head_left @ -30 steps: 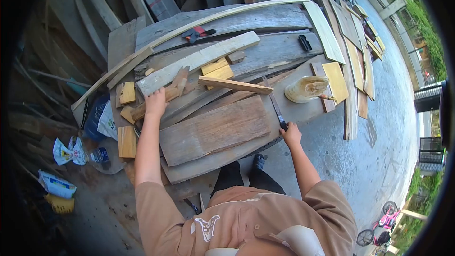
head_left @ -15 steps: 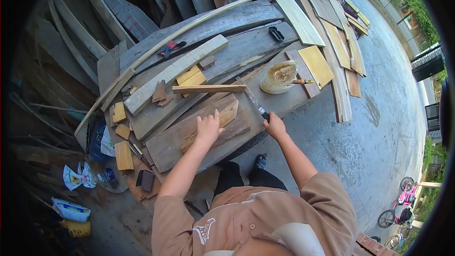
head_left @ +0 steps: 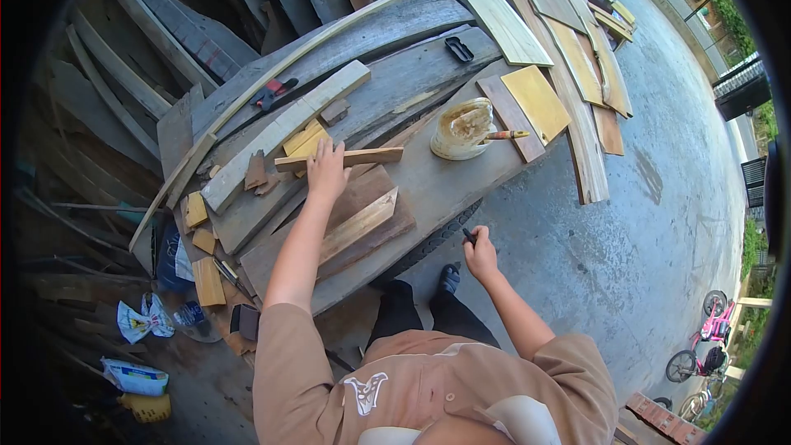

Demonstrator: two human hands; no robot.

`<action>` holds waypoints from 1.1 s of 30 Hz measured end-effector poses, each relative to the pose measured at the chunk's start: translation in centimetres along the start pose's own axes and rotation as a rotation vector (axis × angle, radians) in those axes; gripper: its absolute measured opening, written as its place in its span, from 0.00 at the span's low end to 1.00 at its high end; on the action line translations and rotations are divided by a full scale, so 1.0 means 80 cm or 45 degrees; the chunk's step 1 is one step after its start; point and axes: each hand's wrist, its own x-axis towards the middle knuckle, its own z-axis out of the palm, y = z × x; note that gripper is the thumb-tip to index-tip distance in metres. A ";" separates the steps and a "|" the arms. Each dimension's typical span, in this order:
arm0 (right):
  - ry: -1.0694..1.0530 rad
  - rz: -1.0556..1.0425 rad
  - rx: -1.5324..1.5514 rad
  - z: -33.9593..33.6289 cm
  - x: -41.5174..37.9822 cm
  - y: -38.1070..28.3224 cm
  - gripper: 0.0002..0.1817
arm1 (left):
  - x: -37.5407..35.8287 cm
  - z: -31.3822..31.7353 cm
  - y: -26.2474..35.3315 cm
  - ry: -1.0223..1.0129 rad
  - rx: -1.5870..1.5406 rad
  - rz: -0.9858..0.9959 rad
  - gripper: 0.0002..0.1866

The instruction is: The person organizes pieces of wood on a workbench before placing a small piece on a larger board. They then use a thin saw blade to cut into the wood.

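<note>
My left hand (head_left: 327, 171) reaches across the bench with its fingers closed around a narrow wooden strip (head_left: 375, 156). Below that strip lies a pale, pointed piece of wood (head_left: 360, 224) on top of darker brown boards (head_left: 394, 229). Off the bench's front edge, my right hand (head_left: 480, 253) is closed around the black handle (head_left: 469, 236) of a knife; its blade cannot be made out now. A translucent tub (head_left: 461, 133) with brownish residue stands right of the strip, and a brush (head_left: 507, 135) lies at its side.
Weathered planks (head_left: 362, 33) form the bench top. Small yellowish blocks (head_left: 305, 142), a red-and-black clamp (head_left: 273, 93) and a black plastic piece (head_left: 458, 49) lie there. Boards (head_left: 577, 41) are stacked at the far right. Plastic bags (head_left: 145, 320) and a bottle (head_left: 192, 315) sit at lower left.
My left hand has left the pointed piece and moved up to the narrow strip, which it now grips. My right hand has drawn the knife back off the bench, toward my body.
</note>
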 end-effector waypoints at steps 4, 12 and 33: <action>0.030 0.020 0.573 0.039 -0.023 -0.002 0.15 | 0.048 0.004 -0.024 -0.609 0.211 -0.222 0.19; -0.556 0.388 1.172 0.045 -0.029 -0.054 0.12 | 0.027 -0.029 -0.073 -0.189 0.131 0.064 0.18; -0.500 0.092 0.887 0.066 0.027 -0.103 0.12 | -0.022 -0.025 -0.146 -0.313 0.198 -0.710 0.22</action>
